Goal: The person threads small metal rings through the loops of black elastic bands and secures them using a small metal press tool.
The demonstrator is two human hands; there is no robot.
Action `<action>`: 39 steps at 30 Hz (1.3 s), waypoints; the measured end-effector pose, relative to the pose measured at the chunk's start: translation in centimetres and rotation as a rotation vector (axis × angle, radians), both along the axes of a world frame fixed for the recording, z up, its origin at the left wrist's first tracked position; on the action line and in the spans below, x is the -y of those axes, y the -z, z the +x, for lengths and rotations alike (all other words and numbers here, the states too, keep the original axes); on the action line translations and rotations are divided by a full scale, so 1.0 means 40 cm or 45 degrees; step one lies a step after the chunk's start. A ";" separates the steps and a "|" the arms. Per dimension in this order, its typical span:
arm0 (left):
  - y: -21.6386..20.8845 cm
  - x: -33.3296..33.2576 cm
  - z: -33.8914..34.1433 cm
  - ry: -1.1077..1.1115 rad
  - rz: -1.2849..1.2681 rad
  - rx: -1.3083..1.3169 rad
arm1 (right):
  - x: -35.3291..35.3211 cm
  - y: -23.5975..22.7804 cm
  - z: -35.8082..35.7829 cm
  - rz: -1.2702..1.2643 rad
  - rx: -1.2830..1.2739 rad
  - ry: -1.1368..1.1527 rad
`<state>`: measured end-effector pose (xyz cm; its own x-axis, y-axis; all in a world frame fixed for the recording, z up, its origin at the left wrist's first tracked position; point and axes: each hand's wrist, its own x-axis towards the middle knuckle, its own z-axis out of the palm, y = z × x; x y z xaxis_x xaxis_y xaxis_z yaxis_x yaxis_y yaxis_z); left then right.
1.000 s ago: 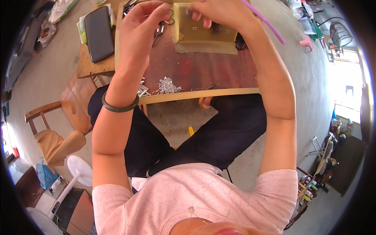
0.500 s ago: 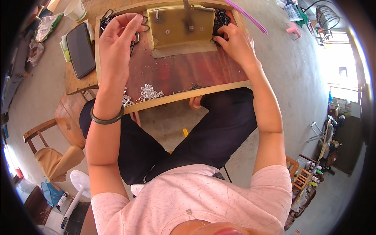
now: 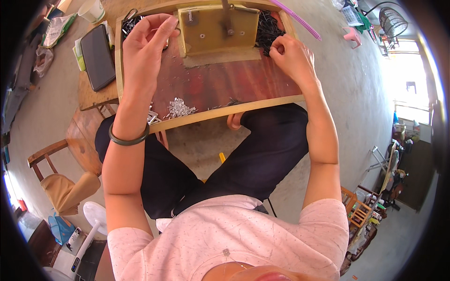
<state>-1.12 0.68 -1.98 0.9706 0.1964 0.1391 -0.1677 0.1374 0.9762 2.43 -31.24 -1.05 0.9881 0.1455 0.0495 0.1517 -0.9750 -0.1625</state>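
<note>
My left hand [image 3: 146, 44] is raised at the left of a yellowish block [image 3: 218, 35], its thumb and forefinger pinched together. What it holds, if anything, is too small to make out. Fingers curled and thumb tucked in, my right hand [image 3: 294, 58] is at the near edge of a pile of thin black pieces [image 3: 268, 29]. Anything in its fingertips is hidden. A dark upright bar [image 3: 227, 18] stands at the block's front. Behind my left hand lie more small metal and black pieces [image 3: 130, 24], partly covered.
The reddish wooden tray [image 3: 225, 82] has a raised pale rim and reaches over my knees. Small silvery pieces [image 3: 179, 108] are heaped at its near left. To the left, a phone [image 3: 98, 58] and a paper cup [image 3: 91, 10] rest on a wooden surface. A purple coiled strip [image 3: 300, 21] crosses the far-right rim.
My right hand has drawn back from the black pile, to the right and slightly nearer me. My left hand has shifted a little to the right, still pinched.
</note>
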 end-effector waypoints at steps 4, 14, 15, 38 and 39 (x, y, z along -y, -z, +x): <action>0.003 -0.006 -0.002 0.028 0.002 0.028 | 0.000 0.019 0.005 0.101 0.022 -0.094; -0.004 0.001 -0.003 0.039 0.007 0.012 | 0.013 -0.026 -0.008 0.120 -0.007 0.055; -0.003 0.000 -0.005 0.039 0.006 0.011 | 0.029 -0.044 -0.013 0.252 -0.029 0.105; -0.033 -0.034 0.062 0.409 0.408 -0.119 | -0.292 -0.050 0.026 0.903 0.323 -0.787; -0.040 -0.041 0.069 0.421 0.451 -0.173 | -0.294 -0.050 0.032 0.699 0.487 -0.848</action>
<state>1.65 2.30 -0.38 0.9868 -0.1614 0.0098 -0.0396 -0.1823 0.9825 3.70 -19.48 0.94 0.6128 0.5343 0.5823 0.7879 -0.4703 -0.3976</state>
